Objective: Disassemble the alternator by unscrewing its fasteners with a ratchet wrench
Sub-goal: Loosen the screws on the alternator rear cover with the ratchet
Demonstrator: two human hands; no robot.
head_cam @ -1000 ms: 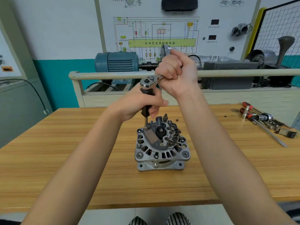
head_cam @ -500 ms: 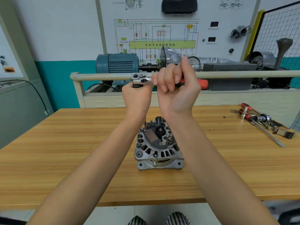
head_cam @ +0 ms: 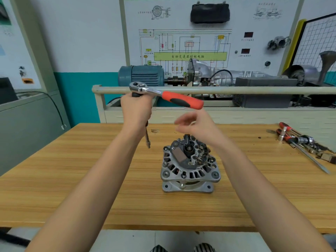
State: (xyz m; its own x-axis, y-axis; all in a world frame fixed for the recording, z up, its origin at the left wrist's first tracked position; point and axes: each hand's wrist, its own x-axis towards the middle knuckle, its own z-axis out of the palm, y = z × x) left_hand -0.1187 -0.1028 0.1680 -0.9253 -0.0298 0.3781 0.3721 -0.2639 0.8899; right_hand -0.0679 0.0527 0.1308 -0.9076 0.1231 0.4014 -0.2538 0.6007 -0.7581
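Note:
The silver alternator (head_cam: pixel 190 165) stands upright on the wooden table (head_cam: pixel 72 179), its black rear parts facing up. My left hand (head_cam: pixel 137 110) grips the black extension under the ratchet wrench (head_cam: pixel 167 96) head, holding the tool in the air to the left of and above the alternator. The wrench's red handle points right and the thin extension shaft (head_cam: pixel 147 138) hangs down below my fist, clear of the alternator. My right hand (head_cam: pixel 195 124) hovers blurred over the alternator's far side, fingers loose, holding nothing.
Several red-handled tools and sockets (head_cam: pixel 298 140) lie at the table's right edge. Behind the table runs a beige rail (head_cam: pixel 254 90) with a blue motor (head_cam: pixel 141 75) and gearbox rig. A grey cabinet (head_cam: pixel 27 124) stands left.
The wrench and extension lifted off the alternator and shifted left in my left hand. My right hand let go of the red handle and dropped toward the alternator.

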